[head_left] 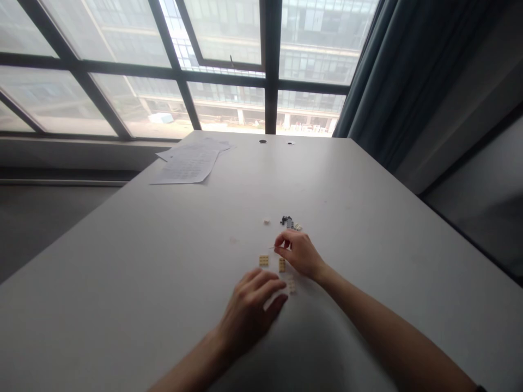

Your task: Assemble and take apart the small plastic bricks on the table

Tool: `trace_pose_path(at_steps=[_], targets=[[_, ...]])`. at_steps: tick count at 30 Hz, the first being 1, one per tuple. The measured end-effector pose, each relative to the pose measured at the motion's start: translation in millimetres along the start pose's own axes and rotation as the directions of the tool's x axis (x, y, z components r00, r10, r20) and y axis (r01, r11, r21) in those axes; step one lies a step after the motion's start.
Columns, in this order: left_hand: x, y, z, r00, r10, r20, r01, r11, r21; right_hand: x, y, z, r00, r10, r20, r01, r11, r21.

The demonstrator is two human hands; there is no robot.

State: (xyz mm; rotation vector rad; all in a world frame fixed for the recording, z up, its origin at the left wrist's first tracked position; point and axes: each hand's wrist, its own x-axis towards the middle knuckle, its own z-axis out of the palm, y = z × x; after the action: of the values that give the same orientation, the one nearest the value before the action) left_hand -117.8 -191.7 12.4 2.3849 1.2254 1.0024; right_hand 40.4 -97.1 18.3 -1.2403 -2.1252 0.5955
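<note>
My right hand (298, 251) pinches a small, thin white piece (271, 247) between thumb and fingertips, over the middle of the table. Just below it lies a yellow block (281, 265), partly under the hand's edge. Another yellow block (263, 261) rests a little to the left. My left hand (255, 302) is nearer to me, thumb and fingers apart, with nothing visible between them. Its fingertips are beside some pale, whitish pieces (291, 285). Beyond my right hand are small black pieces (285, 220), a grey piece (290, 222) and cream pieces (298, 227).
A small pale pink piece (267, 222) lies left of the black ones. Printed papers (186, 163) spread over the far left of the white table (122, 256). Two round holes are near its far edge, below the window. A dark curtain (392, 81) hangs at the right.
</note>
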Motion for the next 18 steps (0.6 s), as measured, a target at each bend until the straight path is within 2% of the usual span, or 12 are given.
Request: trace_pose_path(at_steps=[1,3,5,7,10,13,15,18], targets=[[5,-2,-3.7,0.991,-0.121,-0.055,0.118,0.991,-0.066,-7,-1,-3,0.998,-0.028,-0.050,0.031,0.997,0.075],[17,-5,-8.9,0.920,-0.372,-0.120,0.336,0.910,-0.242,-24,-4,-10,0.982,-0.085,-0.167,0.117,0.973,0.197],[30,-6,-8.5,0.842,-0.535,-0.074,0.453,0.775,-0.441,-41,-5,-16,0.956,-0.136,-0.258,0.196,0.954,0.226],[41,-4,-2.6,0.820,-0.571,0.042,0.479,0.643,-0.598,-54,-4,-21,0.933,-0.175,-0.315,0.247,0.947,0.206],[51,4,9.5,0.821,-0.549,0.157,0.482,0.519,-0.706,-65,-1,-23,0.916,-0.171,-0.364,0.256,0.946,0.198],[55,13,15.7,0.795,-0.581,0.177,0.476,0.414,-0.776,-69,4,-20,0.920,-0.036,-0.390,0.166,0.938,0.305],[56,17,15.8,0.769,-0.614,0.177,0.465,0.347,-0.815,-69,7,-15,0.930,0.062,-0.362,0.107,0.897,0.429],[55,20,14.8,0.746,-0.640,0.184,0.458,0.292,-0.840,-69,10,-10,0.951,0.098,-0.294,0.084,0.832,0.548]])
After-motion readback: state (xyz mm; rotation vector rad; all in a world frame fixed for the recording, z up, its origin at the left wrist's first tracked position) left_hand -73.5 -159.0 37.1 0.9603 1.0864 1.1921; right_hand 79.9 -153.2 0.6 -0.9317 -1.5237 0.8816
